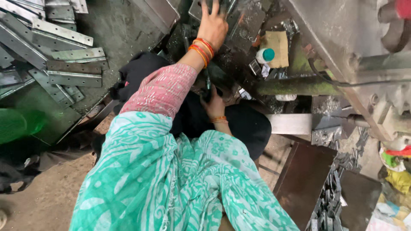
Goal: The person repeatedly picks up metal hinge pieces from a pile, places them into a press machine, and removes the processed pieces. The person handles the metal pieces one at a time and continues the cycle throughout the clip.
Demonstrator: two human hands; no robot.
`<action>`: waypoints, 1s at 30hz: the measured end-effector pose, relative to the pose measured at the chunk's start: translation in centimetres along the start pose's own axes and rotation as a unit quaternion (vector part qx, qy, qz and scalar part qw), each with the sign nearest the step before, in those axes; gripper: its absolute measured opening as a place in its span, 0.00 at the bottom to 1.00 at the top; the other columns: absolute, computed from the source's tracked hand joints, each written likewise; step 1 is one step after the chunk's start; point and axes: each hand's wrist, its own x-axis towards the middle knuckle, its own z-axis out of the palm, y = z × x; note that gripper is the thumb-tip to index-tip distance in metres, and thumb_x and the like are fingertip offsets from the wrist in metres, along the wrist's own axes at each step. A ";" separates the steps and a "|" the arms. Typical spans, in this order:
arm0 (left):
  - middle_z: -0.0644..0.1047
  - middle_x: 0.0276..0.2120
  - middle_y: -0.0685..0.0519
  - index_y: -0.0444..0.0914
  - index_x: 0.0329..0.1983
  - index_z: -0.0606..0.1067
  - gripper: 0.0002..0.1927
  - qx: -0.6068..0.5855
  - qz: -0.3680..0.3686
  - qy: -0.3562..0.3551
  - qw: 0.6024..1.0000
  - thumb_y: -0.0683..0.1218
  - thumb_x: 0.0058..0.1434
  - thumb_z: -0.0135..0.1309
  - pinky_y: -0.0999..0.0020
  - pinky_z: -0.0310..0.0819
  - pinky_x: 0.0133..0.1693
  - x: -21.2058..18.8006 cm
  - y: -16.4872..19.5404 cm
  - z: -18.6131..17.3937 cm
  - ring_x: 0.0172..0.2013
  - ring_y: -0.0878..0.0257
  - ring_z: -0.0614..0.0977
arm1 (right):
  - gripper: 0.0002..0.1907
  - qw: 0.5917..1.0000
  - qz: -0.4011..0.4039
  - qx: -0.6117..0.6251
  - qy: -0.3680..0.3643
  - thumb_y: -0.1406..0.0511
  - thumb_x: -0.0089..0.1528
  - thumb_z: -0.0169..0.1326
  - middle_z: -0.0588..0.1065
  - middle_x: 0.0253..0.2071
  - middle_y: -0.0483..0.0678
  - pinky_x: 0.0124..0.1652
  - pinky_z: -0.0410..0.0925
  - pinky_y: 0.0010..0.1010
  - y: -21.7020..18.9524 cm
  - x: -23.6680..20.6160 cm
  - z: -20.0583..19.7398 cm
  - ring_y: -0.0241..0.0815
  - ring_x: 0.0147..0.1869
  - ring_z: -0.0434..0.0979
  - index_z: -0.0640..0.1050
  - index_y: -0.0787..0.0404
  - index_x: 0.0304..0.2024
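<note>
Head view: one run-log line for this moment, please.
left hand: flat on metal plate | right hand: low by dark machine part, grip unclear | metal strips: piled left

A single view, from a camera worn on the person's head, looks steeply down and forward along the person's own body. The green patterned cloth (171,184) fills the lower centre, very close to the lens. Farther off, metal strips (55,55) lie at the upper left, a grey machine body (342,38) at the upper right, dirt floor (47,201) at the lower left.
</note>
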 end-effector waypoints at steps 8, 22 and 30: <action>0.79 0.52 0.52 0.43 0.42 0.85 0.12 -0.067 0.014 -0.066 0.995 0.47 0.60 0.53 0.29 0.50 0.61 2.7 -0.2 0.3 0.65 0.48 0.65 | 0.37 0.990 0.009 -0.104 -0.096 0.54 0.60 0.62 0.80 0.46 0.66 0.51 0.72 0.55 -0.9 3.4 -6.4 0.67 0.51 0.80 0.68 0.57 0.69; 0.74 0.59 0.53 0.44 0.46 0.84 0.16 -0.062 0.007 -0.071 0.996 0.51 0.61 0.49 0.27 0.49 0.59 0.3 0.2 -1.3 0.66 0.48 0.62 | 0.43 1.000 -0.017 0.015 0.007 0.57 0.52 0.67 0.79 0.45 0.65 0.45 0.73 0.55 -0.5 -0.3 -0.6 0.67 0.49 0.80 0.66 0.56 0.68; 0.73 0.62 0.51 0.44 0.52 0.82 0.18 -0.066 -0.007 -0.116 0.991 0.50 0.66 0.47 0.30 0.47 0.61 2.3 -0.2 -0.9 0.67 0.50 0.61 | 0.32 0.992 0.014 -0.083 -0.098 0.55 0.60 0.61 0.79 0.48 0.66 0.51 0.72 0.54 -2.2 3.3 -7.9 0.67 0.53 0.79 0.71 0.56 0.65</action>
